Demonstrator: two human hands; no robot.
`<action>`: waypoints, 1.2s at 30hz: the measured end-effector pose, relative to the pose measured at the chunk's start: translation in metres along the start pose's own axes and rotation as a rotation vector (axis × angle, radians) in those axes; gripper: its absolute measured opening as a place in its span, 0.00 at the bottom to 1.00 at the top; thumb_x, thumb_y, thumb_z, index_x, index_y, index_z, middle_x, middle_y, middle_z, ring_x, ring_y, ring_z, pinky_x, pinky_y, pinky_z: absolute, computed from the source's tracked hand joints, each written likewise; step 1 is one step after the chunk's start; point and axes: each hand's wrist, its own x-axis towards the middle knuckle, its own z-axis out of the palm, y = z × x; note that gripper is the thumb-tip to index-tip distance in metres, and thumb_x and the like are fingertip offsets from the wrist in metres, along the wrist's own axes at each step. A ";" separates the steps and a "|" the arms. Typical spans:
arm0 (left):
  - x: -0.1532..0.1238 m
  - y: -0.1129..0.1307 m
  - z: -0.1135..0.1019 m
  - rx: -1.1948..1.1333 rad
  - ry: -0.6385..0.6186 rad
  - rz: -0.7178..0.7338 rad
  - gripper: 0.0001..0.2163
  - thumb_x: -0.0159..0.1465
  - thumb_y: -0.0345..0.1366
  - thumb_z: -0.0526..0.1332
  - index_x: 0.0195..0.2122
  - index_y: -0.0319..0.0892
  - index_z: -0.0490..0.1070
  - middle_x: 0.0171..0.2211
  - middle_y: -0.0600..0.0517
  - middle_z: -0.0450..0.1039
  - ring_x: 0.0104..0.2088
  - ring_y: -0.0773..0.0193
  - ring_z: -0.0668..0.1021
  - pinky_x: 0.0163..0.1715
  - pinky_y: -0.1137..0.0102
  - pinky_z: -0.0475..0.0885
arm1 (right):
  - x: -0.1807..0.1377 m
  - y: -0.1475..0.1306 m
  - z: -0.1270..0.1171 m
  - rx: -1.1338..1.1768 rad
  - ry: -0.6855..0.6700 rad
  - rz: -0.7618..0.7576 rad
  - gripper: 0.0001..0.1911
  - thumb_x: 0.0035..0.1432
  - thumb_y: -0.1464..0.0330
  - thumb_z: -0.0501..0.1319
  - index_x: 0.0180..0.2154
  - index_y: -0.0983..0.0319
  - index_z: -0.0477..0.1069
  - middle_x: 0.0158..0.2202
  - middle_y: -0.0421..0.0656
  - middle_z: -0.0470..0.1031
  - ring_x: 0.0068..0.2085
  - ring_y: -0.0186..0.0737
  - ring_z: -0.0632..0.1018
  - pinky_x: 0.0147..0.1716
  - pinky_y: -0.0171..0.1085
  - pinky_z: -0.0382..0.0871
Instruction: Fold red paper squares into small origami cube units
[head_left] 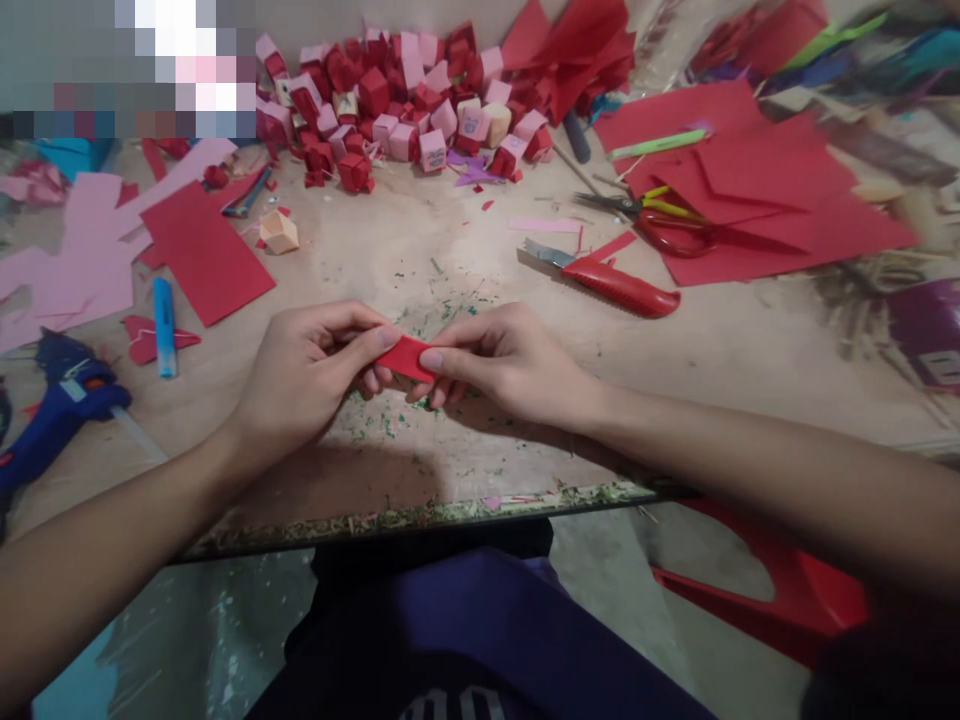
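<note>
Both hands pinch one small red paper strip (407, 357) above the middle of the table, near its front edge. My left hand (315, 365) grips its left end, thumb on top and fingers beneath. At the right end, my right hand (499, 360) holds it the same way. Whether the strip is folded or a single layer I cannot tell. Green crumbs (390, 415) lie scattered on the wood under the hands. Beyond the right hand rests a red-handled cutter (619, 287), and past it lie scissors (671, 225).
At the back is a heap of small red and pink paper boxes (375, 95). Red sheets (780, 190) spread to the right. On the left lie pink paper (82, 250), a red rectangle (208, 252), a blue cutter (163, 328) and a glue gun (71, 390).
</note>
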 end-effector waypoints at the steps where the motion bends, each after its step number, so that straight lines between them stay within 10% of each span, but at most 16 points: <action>1: 0.000 -0.001 0.000 -0.009 0.000 -0.005 0.06 0.68 0.32 0.67 0.33 0.42 0.82 0.22 0.55 0.78 0.22 0.70 0.78 0.24 0.78 0.74 | 0.001 0.000 0.000 0.020 -0.007 0.008 0.11 0.68 0.67 0.67 0.33 0.66 0.81 0.29 0.44 0.82 0.29 0.35 0.80 0.31 0.35 0.75; 13: 0.001 0.000 0.002 -0.132 -0.080 -0.047 0.06 0.67 0.35 0.69 0.33 0.40 0.83 0.26 0.52 0.80 0.24 0.68 0.78 0.25 0.75 0.76 | 0.003 -0.003 -0.001 0.105 0.102 0.021 0.12 0.62 0.61 0.73 0.34 0.63 0.81 0.30 0.43 0.83 0.29 0.35 0.81 0.29 0.33 0.76; 25: -0.012 -0.005 -0.004 0.541 0.168 0.702 0.13 0.68 0.26 0.66 0.49 0.49 0.84 0.39 0.54 0.87 0.36 0.65 0.85 0.36 0.74 0.80 | 0.000 -0.003 0.001 0.247 0.036 0.031 0.18 0.62 0.55 0.72 0.35 0.65 0.81 0.32 0.46 0.84 0.29 0.36 0.82 0.29 0.32 0.77; 36: -0.011 0.006 0.003 0.156 0.033 0.177 0.08 0.65 0.38 0.71 0.44 0.44 0.84 0.35 0.53 0.86 0.32 0.63 0.85 0.32 0.73 0.81 | -0.001 -0.003 0.002 0.131 0.151 0.020 0.11 0.63 0.62 0.72 0.34 0.63 0.80 0.25 0.41 0.80 0.27 0.35 0.79 0.29 0.33 0.74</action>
